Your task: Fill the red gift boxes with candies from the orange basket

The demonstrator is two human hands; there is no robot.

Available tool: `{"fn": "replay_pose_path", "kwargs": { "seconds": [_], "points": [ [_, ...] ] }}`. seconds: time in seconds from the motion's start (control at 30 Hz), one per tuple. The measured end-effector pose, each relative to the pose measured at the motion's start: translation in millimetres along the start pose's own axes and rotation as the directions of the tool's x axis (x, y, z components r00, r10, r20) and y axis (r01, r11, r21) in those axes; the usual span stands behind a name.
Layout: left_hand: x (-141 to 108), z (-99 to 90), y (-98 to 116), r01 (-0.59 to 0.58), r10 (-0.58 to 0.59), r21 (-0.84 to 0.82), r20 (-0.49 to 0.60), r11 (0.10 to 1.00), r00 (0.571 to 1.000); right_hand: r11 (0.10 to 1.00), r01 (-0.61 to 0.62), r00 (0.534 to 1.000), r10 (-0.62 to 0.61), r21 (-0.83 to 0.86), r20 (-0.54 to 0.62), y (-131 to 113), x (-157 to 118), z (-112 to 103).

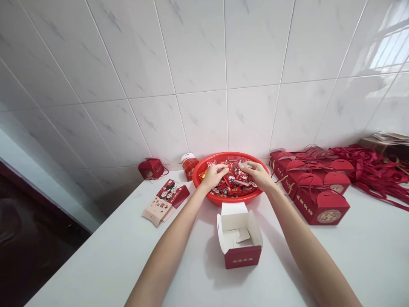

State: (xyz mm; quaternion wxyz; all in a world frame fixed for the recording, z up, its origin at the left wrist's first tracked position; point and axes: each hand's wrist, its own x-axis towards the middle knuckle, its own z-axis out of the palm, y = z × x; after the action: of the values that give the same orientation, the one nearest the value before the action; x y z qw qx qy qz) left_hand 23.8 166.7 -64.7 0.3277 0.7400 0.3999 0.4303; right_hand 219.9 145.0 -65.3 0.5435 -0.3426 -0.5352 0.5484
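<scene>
A red plastic basket [204,196] full of wrapped candies [232,181] stands against the tiled wall. Over its left part is my left hand [215,175], thumb and fingertips pressed together; what they hold, if anything, is too small to tell. My right hand [256,174] is over the right part of the basket, its fingers closed on a small wrapped candy [244,165]. In front of the basket an open red box [243,257] with a white inside stands upright on the white table, with nothing in it but its folded bottom flaps.
Several closed red boxes [322,208] and a heap of red ribbons [367,164] lie to the right. On the left are flat printed packets [166,200], a small red box [151,169] and a jar [189,165]. Papers [391,137] lie far right.
</scene>
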Motion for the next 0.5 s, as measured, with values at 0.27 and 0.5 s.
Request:
{"fn": "replay_pose_path", "kwargs": {
  "seconds": [0.27, 0.5],
  "points": [
    [0, 2.4, 5, 0.062, -0.064, -0.034, -0.048, 0.997, 0.997, 1.0, -0.006, 1.0, 0.006, 0.001, -0.015, -2, -1, 2],
    [3, 6.8, -3, 0.223, -0.311, 0.417, 0.156, 0.881, 0.938, 0.991, 0.072, 0.974, -0.094, -0.111, -0.204, 8, 4, -2]
  ]
}}
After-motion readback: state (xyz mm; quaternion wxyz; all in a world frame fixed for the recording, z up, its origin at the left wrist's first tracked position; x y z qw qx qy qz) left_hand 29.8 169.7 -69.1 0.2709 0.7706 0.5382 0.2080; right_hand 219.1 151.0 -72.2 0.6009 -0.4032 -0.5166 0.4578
